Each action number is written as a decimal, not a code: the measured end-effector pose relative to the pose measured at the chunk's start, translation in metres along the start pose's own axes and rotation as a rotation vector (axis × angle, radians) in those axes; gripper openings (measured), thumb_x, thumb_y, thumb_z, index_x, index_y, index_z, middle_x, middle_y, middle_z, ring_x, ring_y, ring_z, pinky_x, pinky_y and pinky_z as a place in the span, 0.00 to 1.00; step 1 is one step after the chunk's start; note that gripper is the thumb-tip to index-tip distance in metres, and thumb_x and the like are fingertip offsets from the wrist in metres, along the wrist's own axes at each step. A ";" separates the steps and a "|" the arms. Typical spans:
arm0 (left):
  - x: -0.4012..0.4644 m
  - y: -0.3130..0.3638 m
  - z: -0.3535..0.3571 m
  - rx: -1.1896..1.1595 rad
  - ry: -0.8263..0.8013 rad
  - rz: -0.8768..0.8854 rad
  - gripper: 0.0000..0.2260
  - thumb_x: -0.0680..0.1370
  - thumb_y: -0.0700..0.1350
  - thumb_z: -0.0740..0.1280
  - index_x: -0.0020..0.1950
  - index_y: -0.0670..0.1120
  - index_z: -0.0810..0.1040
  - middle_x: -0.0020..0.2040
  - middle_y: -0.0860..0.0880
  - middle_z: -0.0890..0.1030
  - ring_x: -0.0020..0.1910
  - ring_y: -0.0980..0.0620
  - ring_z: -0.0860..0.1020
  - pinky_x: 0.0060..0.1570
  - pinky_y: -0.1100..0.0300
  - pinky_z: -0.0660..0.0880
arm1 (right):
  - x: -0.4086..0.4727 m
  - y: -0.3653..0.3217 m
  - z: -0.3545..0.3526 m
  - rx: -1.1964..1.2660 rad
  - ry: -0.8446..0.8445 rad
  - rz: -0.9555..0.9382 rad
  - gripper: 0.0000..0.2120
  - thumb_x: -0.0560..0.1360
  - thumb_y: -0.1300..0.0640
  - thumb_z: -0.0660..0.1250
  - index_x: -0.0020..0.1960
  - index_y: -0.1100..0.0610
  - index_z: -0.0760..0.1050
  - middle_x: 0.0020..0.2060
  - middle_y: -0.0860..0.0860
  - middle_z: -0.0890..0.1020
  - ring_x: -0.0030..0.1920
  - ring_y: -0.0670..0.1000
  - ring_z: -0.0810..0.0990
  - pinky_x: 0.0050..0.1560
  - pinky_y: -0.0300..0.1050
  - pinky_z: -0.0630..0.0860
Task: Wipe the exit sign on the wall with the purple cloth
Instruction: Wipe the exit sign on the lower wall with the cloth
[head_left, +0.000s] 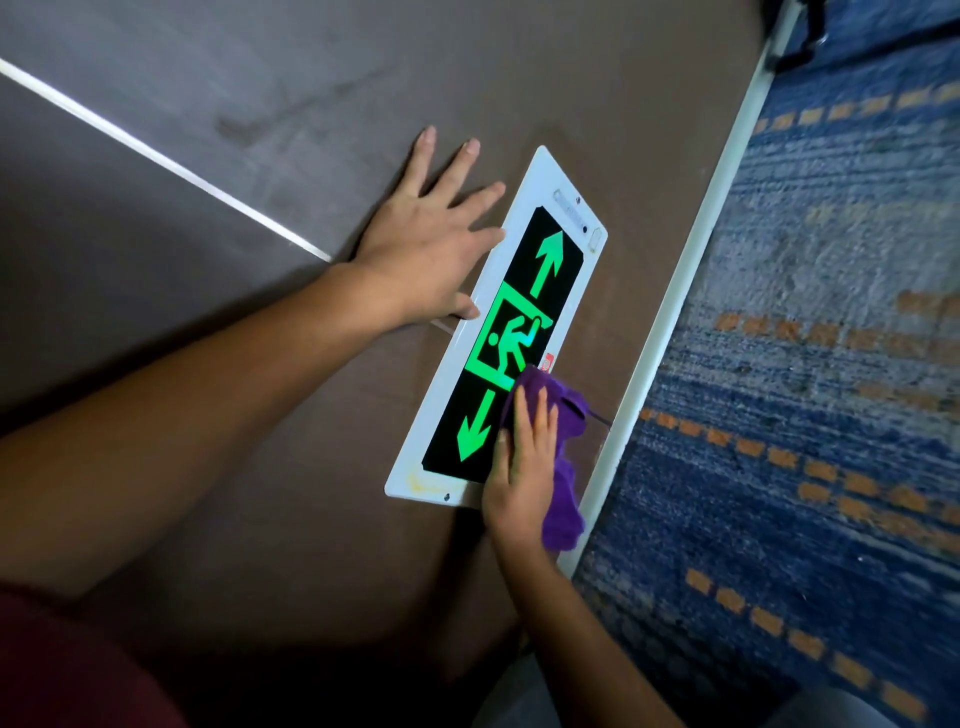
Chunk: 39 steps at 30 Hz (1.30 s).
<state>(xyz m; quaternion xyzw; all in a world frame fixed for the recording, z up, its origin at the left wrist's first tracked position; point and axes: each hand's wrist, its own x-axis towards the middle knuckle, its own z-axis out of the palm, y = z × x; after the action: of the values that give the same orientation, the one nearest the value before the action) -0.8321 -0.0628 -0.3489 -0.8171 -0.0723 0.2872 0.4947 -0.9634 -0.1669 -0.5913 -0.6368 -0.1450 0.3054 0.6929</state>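
The exit sign is a long white-framed black panel low on the brown wall, with green arrows and a running figure glowing on it. My right hand presses the purple cloth flat against the sign's near end, beside the lower arrow; the cloth bunches out past the sign's edge toward the skirting. My left hand lies flat with fingers spread on the wall, its thumb and little finger touching the sign's white frame.
The brown wall carries a thin white strip running diagonally. A white skirting board separates the wall from a blue carpet with orange dashes. A dark object stands at the top right corner.
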 end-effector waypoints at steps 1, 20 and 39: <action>0.001 0.001 -0.001 0.008 -0.011 0.005 0.40 0.73 0.73 0.63 0.80 0.55 0.64 0.84 0.46 0.54 0.82 0.34 0.43 0.76 0.29 0.42 | -0.010 0.003 0.002 -0.003 -0.009 0.006 0.28 0.85 0.58 0.59 0.80 0.40 0.58 0.81 0.38 0.53 0.83 0.46 0.46 0.79 0.62 0.58; -0.043 0.014 0.012 0.067 -0.046 0.042 0.36 0.79 0.68 0.58 0.83 0.51 0.57 0.84 0.46 0.52 0.82 0.36 0.43 0.79 0.35 0.43 | -0.001 0.008 -0.005 0.016 -0.041 0.025 0.29 0.84 0.61 0.60 0.81 0.44 0.58 0.81 0.42 0.53 0.83 0.51 0.48 0.79 0.48 0.52; -0.127 0.027 0.017 0.104 0.032 -0.026 0.31 0.82 0.65 0.53 0.82 0.54 0.57 0.84 0.46 0.51 0.83 0.37 0.45 0.77 0.32 0.42 | -0.023 -0.006 -0.019 -0.055 -0.183 0.015 0.31 0.83 0.62 0.59 0.82 0.44 0.56 0.83 0.45 0.52 0.83 0.51 0.51 0.76 0.52 0.64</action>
<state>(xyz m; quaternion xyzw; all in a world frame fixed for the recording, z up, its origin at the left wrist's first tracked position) -0.9504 -0.1142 -0.3268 -0.7937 -0.0599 0.2711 0.5413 -0.9685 -0.1966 -0.5835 -0.6261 -0.2115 0.3634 0.6567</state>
